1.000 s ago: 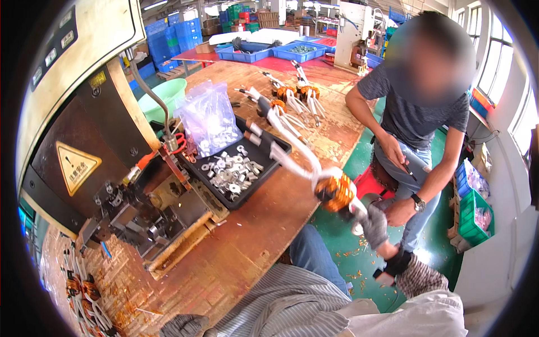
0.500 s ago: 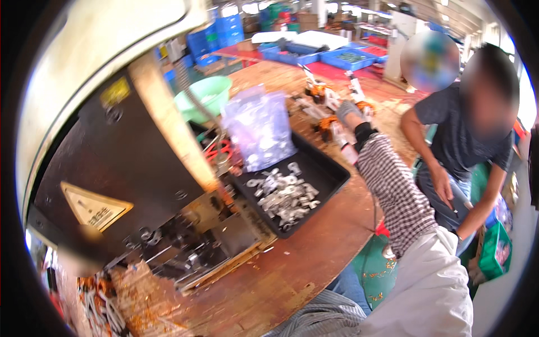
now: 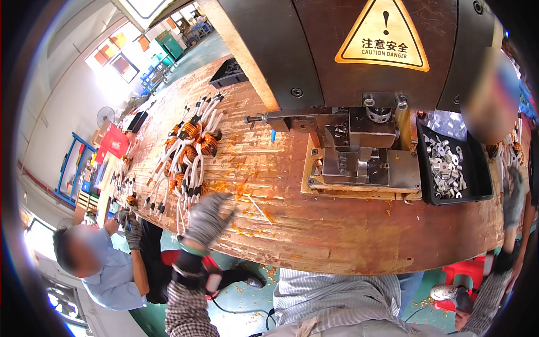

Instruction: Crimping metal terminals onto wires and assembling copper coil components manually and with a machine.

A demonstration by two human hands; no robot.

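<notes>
My left hand (image 3: 208, 222), in a grey glove, hovers over the near left part of the table with its fingers apart and nothing in it. Just beyond it lies a pile of copper-wound ring coils (image 3: 191, 149) with white leads and black ends. At the far right edge, my gloved right hand (image 3: 512, 199) reaches toward more copper coils (image 3: 508, 149); blur hides what its fingers hold, if anything. Between the hands stands a press machine (image 3: 370, 135) with a metal die block (image 3: 359, 168) at the table. No hand is at the die.
A black tray (image 3: 474, 194) of metal terminals (image 3: 446, 165) stands right of the press. Orange scraps (image 3: 241, 194) litter the wooden tabletop (image 3: 337, 236). A co-worker (image 3: 106, 264) sits at the left, and a person (image 3: 494, 95) is at the right. A red stool (image 3: 466, 281) is below right.
My view has swung left, putting the press near the middle. My left hand has come into sight beside the left coil pile. The right arm now shows at the right edge.
</notes>
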